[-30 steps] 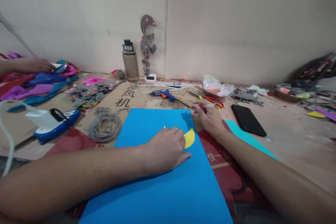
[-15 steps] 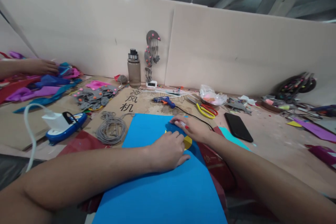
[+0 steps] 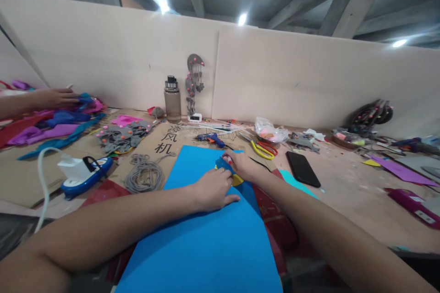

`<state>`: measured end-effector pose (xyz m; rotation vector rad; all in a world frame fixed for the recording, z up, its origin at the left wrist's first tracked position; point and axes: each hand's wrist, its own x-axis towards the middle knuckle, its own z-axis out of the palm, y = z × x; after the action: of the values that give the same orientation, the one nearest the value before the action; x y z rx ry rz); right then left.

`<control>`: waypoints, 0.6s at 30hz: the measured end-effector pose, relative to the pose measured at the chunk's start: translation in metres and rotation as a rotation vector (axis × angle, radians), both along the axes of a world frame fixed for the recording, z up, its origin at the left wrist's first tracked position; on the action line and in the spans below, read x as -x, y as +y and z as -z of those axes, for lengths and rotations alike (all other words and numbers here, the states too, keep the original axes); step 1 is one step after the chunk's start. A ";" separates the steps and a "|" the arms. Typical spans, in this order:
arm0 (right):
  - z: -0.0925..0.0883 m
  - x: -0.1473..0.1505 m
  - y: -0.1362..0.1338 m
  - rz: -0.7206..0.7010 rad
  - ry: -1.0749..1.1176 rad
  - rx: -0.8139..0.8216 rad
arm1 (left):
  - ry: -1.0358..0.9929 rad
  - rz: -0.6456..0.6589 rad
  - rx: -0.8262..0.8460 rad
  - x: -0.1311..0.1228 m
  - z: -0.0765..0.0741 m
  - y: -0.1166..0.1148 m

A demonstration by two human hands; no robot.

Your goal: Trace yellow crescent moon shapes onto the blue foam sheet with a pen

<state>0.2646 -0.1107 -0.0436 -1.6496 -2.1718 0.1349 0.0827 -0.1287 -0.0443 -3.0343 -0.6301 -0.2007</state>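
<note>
A large blue sheet (image 3: 202,247) lies in front of me, running over the table's near edge. On its upper part rests a yellow cut-out piece (image 3: 237,180), mostly covered by my hands. My left hand (image 3: 215,188) lies on the sheet, its fingertips pressing on the yellow piece and its thumb spread apart. Just beyond it, my right hand (image 3: 240,165) is closed around a slim pen (image 3: 229,160) with red on it, at the piece's far edge. The pen's tip is hidden by the fingers.
Behind the sheet lie a blue glue gun (image 3: 211,138) and yellow-and-red scissors (image 3: 263,150). A black phone (image 3: 302,168) is to the right. Grey cord (image 3: 144,175) and a blue power strip (image 3: 85,176) are left. Another person's hand (image 3: 58,98) touches coloured fabric.
The view has tilted up slightly and shifted right. My right hand has turned a little around the yellow piece, with the pen more upright. My left hand still presses down.
</note>
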 end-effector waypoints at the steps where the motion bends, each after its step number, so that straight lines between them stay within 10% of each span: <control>1: -0.001 -0.001 0.005 0.019 0.035 -0.023 | -0.010 -0.008 -0.008 -0.001 0.002 0.000; 8: -0.019 0.006 0.043 0.168 0.199 -0.169 | -0.057 -0.032 -0.034 -0.001 0.009 -0.004; 18: 0.001 -0.014 0.061 0.208 0.283 -0.306 | -0.048 -0.028 -0.002 -0.002 0.006 -0.002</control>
<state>0.2786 -0.0494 -0.0444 -1.5616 -1.7063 -0.0227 0.0843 -0.1304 -0.0508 -3.0254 -0.6744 -0.2731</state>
